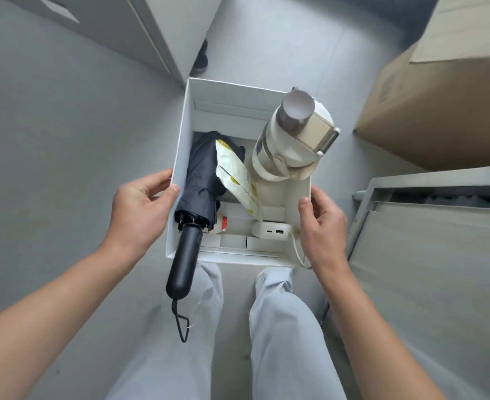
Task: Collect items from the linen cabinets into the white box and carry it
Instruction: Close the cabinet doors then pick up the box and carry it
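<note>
No writing can be read here. The yellow-and-white packet (236,174) in the white box (180,157) bears print too small to make out; the cardboard carton (428,111) shows only a faint, blurred mark.

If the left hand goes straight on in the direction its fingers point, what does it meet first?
The left wall of the box: the left hand grips it, with the thumb over the rim. Just behind that wall, it seems, lies the umbrella.
</note>
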A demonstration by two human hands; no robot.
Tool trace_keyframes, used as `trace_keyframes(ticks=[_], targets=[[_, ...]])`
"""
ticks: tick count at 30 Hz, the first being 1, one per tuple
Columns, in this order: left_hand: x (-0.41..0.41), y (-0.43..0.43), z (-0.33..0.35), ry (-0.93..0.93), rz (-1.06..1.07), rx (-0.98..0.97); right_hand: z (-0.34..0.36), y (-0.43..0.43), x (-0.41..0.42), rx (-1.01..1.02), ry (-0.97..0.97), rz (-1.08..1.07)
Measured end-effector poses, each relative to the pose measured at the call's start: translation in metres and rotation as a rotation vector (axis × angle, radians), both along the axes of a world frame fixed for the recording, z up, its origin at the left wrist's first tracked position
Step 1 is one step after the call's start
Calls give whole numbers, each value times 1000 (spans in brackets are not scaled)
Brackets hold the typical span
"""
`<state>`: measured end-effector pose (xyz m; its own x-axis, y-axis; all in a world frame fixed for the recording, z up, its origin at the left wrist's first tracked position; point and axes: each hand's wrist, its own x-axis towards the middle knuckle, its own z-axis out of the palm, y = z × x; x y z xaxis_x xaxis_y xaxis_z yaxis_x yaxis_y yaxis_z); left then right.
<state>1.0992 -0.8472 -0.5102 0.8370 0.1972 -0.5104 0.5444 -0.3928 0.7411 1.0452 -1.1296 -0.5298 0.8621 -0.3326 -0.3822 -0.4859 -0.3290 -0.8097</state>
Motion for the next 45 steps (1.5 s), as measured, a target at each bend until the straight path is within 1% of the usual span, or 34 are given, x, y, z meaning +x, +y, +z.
trace_keyframes(ticks=[4,8,11,15,20,23,27,33,39,45], targets=[[2,10,120,-113,-11,-10,127,18,-1,-58,-86,-16],[4,23,219,-230,-48,-9,230,47,0,-112,-184,-42],[8,36,273,-322,-69,19,283,62,4,-130,-251,-35],[12,52,315,-385,-49,46,321,74,12,-167,-310,-34],[3,65,338,-437,0,92,343,83,23,-190,-349,26],[-5,73,345,-434,81,114,348,90,28,-157,-342,86],[-24,82,352,-417,195,172,351,100,35,-145,-335,213],[-65,104,356,-388,357,173,350,126,45,-100,-330,403],[-104,152,348,-354,555,173,345,186,57,-67,-301,578],[-131,226,347,-334,706,159,347,277,69,-69,-320,756]])
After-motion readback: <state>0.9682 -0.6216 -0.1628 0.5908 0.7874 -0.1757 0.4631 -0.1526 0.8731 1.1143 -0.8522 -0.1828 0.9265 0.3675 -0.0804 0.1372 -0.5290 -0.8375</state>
